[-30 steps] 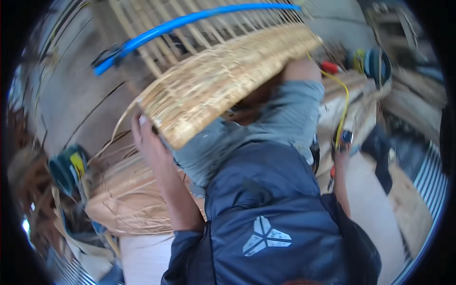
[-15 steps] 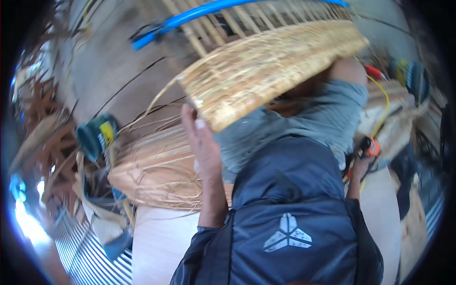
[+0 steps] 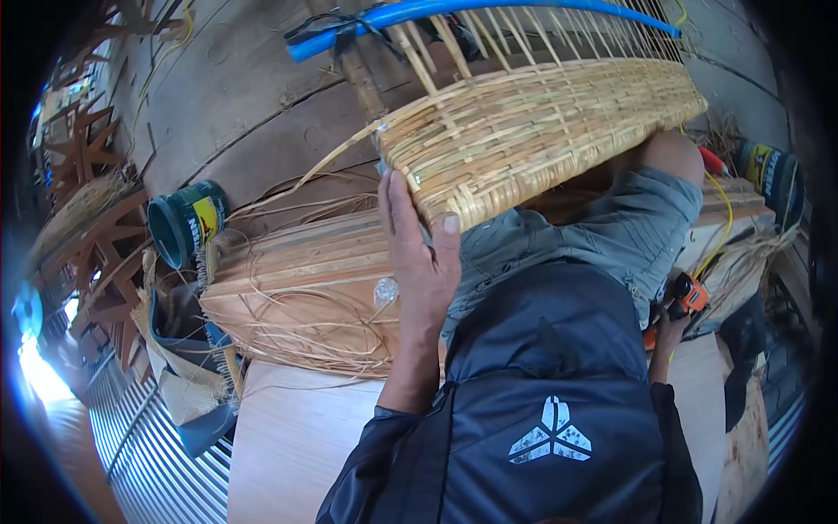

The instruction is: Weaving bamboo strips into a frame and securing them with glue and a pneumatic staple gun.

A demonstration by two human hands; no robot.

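A woven rattan panel [image 3: 541, 122] slants across my lap, its bare upright stakes rising to a blue pipe [image 3: 454, 10]. My left hand [image 3: 421, 249] grips its near left corner, with the thumb on the front border and the fingers along the side edge. One loose rattan strand [image 3: 336, 157] sticks out left from that corner. Low at my right side, my right hand [image 3: 670, 327] is closed around an orange-and-black power tool [image 3: 690, 297]. A yellow hose or cord [image 3: 723, 218] runs close to the tool; where it joins is hidden.
Wooden boards [image 3: 297, 297] with loose rattan strips lie left of my lap. A dark green bucket [image 3: 188, 223] lies tipped beyond them; another bucket [image 3: 770, 179] is at far right. Brown star-shaped pieces [image 3: 87, 144] stand at far left. A red-handled item [image 3: 712, 162] lies past my right knee.
The view has shifted and sharpened. My left hand has moved right along with the panel's corner, and its thumb now lies over the front border. The tool stays in my right hand.
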